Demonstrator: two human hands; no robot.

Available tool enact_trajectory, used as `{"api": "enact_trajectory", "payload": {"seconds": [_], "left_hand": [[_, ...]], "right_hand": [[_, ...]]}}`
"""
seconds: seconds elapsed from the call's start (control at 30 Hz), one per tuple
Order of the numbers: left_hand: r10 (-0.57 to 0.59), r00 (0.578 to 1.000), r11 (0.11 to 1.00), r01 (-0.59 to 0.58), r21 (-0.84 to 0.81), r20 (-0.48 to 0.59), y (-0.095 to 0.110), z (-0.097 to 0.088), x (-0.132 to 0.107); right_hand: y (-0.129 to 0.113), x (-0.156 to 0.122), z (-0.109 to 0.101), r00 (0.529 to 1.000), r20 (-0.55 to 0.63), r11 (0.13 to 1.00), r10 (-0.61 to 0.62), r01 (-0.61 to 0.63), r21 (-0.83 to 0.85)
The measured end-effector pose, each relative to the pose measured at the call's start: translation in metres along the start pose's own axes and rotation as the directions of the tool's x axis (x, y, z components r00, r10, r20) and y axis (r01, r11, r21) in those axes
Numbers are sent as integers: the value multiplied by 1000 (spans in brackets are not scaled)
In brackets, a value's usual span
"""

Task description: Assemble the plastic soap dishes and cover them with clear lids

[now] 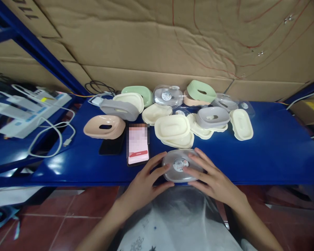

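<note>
A blue table [267, 157] bears two green cases [147, 93] [199, 87], both hands [148, 179] [214, 177] gripping one clear cover [176, 174].

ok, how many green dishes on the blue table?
2. One green dish at the back left, partly behind a cream piece; the other green dish at the back, right of centre, atop a peach piece. More may be hidden.

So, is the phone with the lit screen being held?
No, the phone lies on the blue surface, while the left hand and right hand hold the clear cover.
</note>
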State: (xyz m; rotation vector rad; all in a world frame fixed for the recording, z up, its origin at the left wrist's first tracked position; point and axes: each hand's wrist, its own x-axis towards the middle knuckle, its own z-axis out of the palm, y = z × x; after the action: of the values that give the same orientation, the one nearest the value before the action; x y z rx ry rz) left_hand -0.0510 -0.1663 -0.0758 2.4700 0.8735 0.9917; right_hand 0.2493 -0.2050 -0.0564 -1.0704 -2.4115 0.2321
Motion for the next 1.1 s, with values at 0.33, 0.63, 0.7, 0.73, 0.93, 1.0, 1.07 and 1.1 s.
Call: {"api": "enact_trajectory", "payload": {"seconds": [0.33, 0.63, 0.7, 0.73, 0.93, 1.0, 1.07, 1.1], "left_hand": [[-8, 988, 987, -16, 158, 153, 8, -4, 14], [14, 985, 929, -76, 362, 171, 4, 15, 46], [24, 989, 938, -73, 339, 145, 5, 13, 44], [30, 991, 941, -72, 330, 131, 5, 12, 43], [108, 990, 944, -131, 302, 90, 5, 9, 37], [112, 990, 945, -133, 299, 85, 5, 9, 38], [79, 992, 946, -107, 306, 102, 4, 9, 39], [56, 992, 946, -90, 311, 114, 3, 9, 39]], "right_hand": [[9, -106, -45, 929, -221, 927, 298, -337, -165], [103, -179, -83, 659, -641, 587, 393, -717, -376], [120, -160, -91, 658, -641, 528, 395, -733, -428], [124, -144, -94, 665, -639, 511, 386, -731, -451], [101, -20, -81, 903, -341, 792, 259, -401, -460], [99, 10, -67, 945, -218, 822, 245, -321, -470], [103, 26, -58, 953, -165, 822, 254, -302, -482], [107, 30, -55, 951, -165, 816, 260, -308, -489]]}}
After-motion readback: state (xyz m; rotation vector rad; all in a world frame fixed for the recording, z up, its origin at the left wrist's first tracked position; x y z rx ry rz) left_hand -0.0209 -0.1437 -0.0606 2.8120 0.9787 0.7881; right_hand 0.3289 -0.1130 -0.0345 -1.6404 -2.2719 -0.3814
